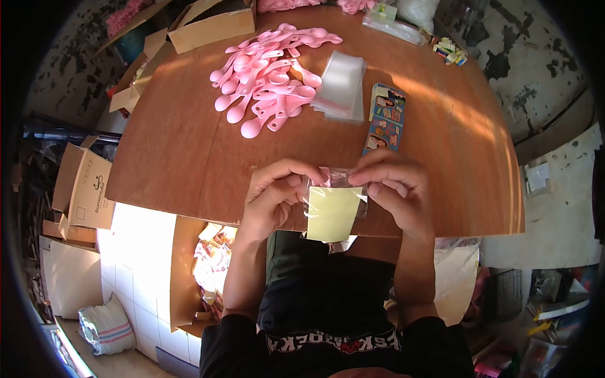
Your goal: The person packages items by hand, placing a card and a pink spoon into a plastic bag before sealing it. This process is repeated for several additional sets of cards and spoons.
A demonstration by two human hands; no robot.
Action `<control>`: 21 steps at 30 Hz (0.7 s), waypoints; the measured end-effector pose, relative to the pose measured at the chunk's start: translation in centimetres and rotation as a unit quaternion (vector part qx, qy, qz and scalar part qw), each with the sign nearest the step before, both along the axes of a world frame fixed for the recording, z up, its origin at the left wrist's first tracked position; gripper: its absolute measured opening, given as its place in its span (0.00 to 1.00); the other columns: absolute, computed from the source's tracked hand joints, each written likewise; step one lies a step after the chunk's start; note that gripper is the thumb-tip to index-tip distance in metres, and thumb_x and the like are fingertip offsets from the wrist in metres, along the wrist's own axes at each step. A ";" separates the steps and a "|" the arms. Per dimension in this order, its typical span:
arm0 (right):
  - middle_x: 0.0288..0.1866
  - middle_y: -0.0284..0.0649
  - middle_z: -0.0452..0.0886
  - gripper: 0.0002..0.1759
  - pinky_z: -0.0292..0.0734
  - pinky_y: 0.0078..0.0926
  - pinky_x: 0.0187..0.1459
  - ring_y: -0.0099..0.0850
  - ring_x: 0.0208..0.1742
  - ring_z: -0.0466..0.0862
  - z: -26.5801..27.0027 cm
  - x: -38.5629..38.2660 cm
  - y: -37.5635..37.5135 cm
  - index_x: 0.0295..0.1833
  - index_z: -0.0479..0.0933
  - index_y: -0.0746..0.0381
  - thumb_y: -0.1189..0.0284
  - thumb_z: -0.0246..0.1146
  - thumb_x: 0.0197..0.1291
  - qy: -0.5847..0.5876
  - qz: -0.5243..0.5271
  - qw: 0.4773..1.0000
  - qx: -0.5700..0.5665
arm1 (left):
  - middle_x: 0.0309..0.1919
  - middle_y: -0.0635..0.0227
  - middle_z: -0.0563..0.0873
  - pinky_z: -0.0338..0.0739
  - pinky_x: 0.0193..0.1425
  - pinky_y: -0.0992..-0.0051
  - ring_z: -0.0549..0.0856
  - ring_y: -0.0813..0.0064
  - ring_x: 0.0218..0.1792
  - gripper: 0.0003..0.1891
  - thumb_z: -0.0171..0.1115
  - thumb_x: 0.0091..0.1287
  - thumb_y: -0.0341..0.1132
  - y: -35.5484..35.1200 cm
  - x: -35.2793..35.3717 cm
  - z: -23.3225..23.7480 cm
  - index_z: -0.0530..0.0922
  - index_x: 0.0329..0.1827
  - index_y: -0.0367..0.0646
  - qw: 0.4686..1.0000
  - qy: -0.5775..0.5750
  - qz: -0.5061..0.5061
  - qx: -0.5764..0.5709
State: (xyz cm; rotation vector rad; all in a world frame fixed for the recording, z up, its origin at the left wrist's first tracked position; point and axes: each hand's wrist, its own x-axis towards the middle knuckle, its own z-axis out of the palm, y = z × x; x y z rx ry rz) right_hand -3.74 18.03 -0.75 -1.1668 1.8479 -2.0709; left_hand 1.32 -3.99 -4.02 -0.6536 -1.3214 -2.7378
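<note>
Just over the table's front edge, a small clear plastic bag (363, 205) with a pale yellow card (333, 214) inside is stretched between my hands. My left hand (274, 192) pinches its top left corner, where a bit of pink shows under the fingertips. The top right corner is pinched between the thumb and fingers of my right hand (398, 186). Beyond the right hand lies a stack of blue printed cards (386, 116), its near end partly covered by the fingers. A pile of clear plastic bags (342, 82) lies left of these cards, beside a heap of pink measuring spoons (268, 75).
The curved wooden table (170, 145) spans the view. Cardboard boxes stand at the back left, including an open carton (211, 28), and another box (91, 183) is at the left. Small boxes (449, 51) sit at the back right. Below the edge, a carton (189, 271) holds wrapped items.
</note>
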 end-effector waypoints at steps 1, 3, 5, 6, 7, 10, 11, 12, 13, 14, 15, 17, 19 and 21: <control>0.46 0.43 0.80 0.10 0.77 0.21 0.45 0.25 0.46 0.82 0.1 0.2 -0.2 0.44 0.83 0.72 0.88 0.61 0.59 -0.001 0.000 1.000 0.000 | 0.48 0.54 0.85 0.83 0.50 0.74 0.86 0.70 0.46 0.11 0.52 0.76 0.27 -0.3 -0.2 0.0 0.76 0.53 0.28 0.999 0.008 -0.041 0.028; 0.43 0.42 0.82 0.08 0.78 0.21 0.43 0.26 0.43 0.83 0.1 0.7 -0.9 0.42 0.84 0.69 0.85 0.66 0.56 -0.028 -0.017 0.999 -0.040 | 0.49 0.54 0.85 0.83 0.50 0.74 0.86 0.71 0.46 0.10 0.54 0.74 0.26 -0.5 0.0 0.2 0.76 0.53 0.29 0.995 0.014 -0.082 0.057; 0.41 0.42 0.83 0.08 0.78 0.21 0.42 0.27 0.42 0.83 0.0 0.9 -1.0 0.41 0.85 0.68 0.84 0.69 0.54 0.043 -0.052 0.998 0.005 | 0.50 0.54 0.84 0.84 0.51 0.74 0.86 0.72 0.48 0.11 0.62 0.68 0.20 -0.3 0.9 0.4 0.76 0.52 0.31 0.989 0.029 0.034 -0.139; 0.39 0.41 0.83 0.07 0.78 0.22 0.41 0.28 0.40 0.84 0.1 0.7 -1.2 0.39 0.85 0.66 0.83 0.71 0.53 0.117 -0.088 0.988 0.051 | 0.50 0.54 0.84 0.84 0.51 0.74 0.86 0.72 0.48 0.11 0.62 0.68 0.20 -0.2 1.2 0.4 0.76 0.52 0.31 0.989 0.031 0.035 -0.138; 0.34 0.39 0.84 0.07 0.78 0.23 0.38 0.31 0.35 0.85 0.5 0.7 -1.3 0.37 0.86 0.64 0.80 0.73 0.51 0.128 -0.084 0.987 0.047 | 0.50 0.54 0.84 0.84 0.50 0.75 0.86 0.73 0.49 0.13 0.65 0.64 0.17 -0.1 1.7 0.3 0.76 0.51 0.31 0.988 0.029 0.061 -0.137; 0.33 0.39 0.85 0.07 0.79 0.25 0.36 0.32 0.32 0.85 3.3 0.0 -0.9 0.37 0.85 0.65 0.79 0.73 0.52 0.187 -0.003 0.973 0.134 | 0.51 0.54 0.84 0.85 0.48 0.77 0.85 0.72 0.50 0.16 0.68 0.60 0.15 -1.0 4.7 -0.5 0.77 0.51 0.32 0.980 0.006 0.070 -0.185; 0.32 0.38 0.85 0.06 0.78 0.26 0.34 0.32 0.29 0.85 4.5 -0.3 -1.1 0.37 0.85 0.66 0.77 0.72 0.53 0.224 -0.030 0.962 0.153 | 0.51 0.54 0.84 0.85 0.49 0.77 0.86 0.71 0.50 0.16 0.68 0.59 0.15 -1.7 5.8 -0.6 0.78 0.50 0.33 0.972 0.014 0.052 -0.227; 0.32 0.38 0.85 0.06 0.78 0.26 0.34 0.32 0.29 0.85 5.6 -1.0 -1.2 0.37 0.85 0.66 0.77 0.72 0.53 0.221 -0.034 0.963 0.152 | 0.52 0.54 0.84 0.85 0.49 0.77 0.86 0.70 0.50 0.16 0.69 0.59 0.15 -2.6 6.9 -0.8 0.79 0.49 0.33 0.962 0.023 0.034 -0.268; 0.31 0.39 0.85 0.05 0.78 0.26 0.33 0.32 0.28 0.84 6.5 -1.9 -1.3 0.36 0.84 0.66 0.76 0.71 0.54 0.257 -0.055 0.950 0.170 | 0.52 0.54 0.85 0.85 0.48 0.77 0.86 0.70 0.51 0.16 0.69 0.58 0.14 -3.3 7.8 -1.3 0.80 0.49 0.34 0.954 0.018 0.022 -0.297; 0.29 0.40 0.84 0.05 0.77 0.27 0.32 0.31 0.28 0.84 7.2 -2.9 -1.4 0.36 0.84 0.66 0.76 0.70 0.54 0.292 -0.075 0.935 0.188 | 0.52 0.53 0.85 0.86 0.48 0.77 0.87 0.69 0.51 0.16 0.69 0.57 0.14 -4.1 8.7 -2.1 0.80 0.48 0.34 0.945 0.013 0.010 -0.326; 0.29 0.40 0.84 0.05 0.77 0.27 0.32 0.31 0.28 0.84 7.7 -4.1 -1.7 0.36 0.84 0.66 0.76 0.70 0.54 0.289 -0.079 0.936 0.186 | 0.53 0.53 0.85 0.85 0.47 0.78 0.87 0.69 0.50 0.16 0.69 0.57 0.14 -4.7 9.6 -2.8 0.81 0.48 0.34 0.944 -0.039 0.018 -0.326; 0.25 0.41 0.82 0.04 0.76 0.26 0.31 0.30 0.26 0.82 8.4 -6.6 -2.2 0.35 0.83 0.65 0.75 0.68 0.55 0.294 -0.097 0.927 0.214 | 0.52 0.56 0.85 0.84 0.48 0.81 0.87 0.72 0.50 0.17 0.66 0.60 0.14 -6.6 11.4 -6.0 0.78 0.52 0.32 0.941 -0.089 0.064 -0.320; 0.23 0.41 0.81 0.05 0.75 0.25 0.31 0.30 0.26 0.81 7.9 -9.6 -2.3 0.36 0.83 0.66 0.75 0.67 0.56 0.291 -0.105 0.918 0.248 | 0.54 0.57 0.83 0.81 0.54 0.78 0.84 0.72 0.54 0.19 0.63 0.60 0.12 -8.1 12.7 -7.3 0.77 0.55 0.31 0.934 -0.195 0.103 -0.280; 0.24 0.39 0.80 0.05 0.75 0.25 0.32 0.30 0.27 0.80 6.8 -10.2 -3.0 0.37 0.83 0.67 0.76 0.67 0.57 0.297 -0.109 0.903 0.291 | 0.56 0.58 0.81 0.78 0.58 0.75 0.81 0.72 0.56 0.22 0.61 0.60 0.10 -8.6 14.1 -7.6 0.75 0.58 0.32 0.926 -0.248 0.152 -0.239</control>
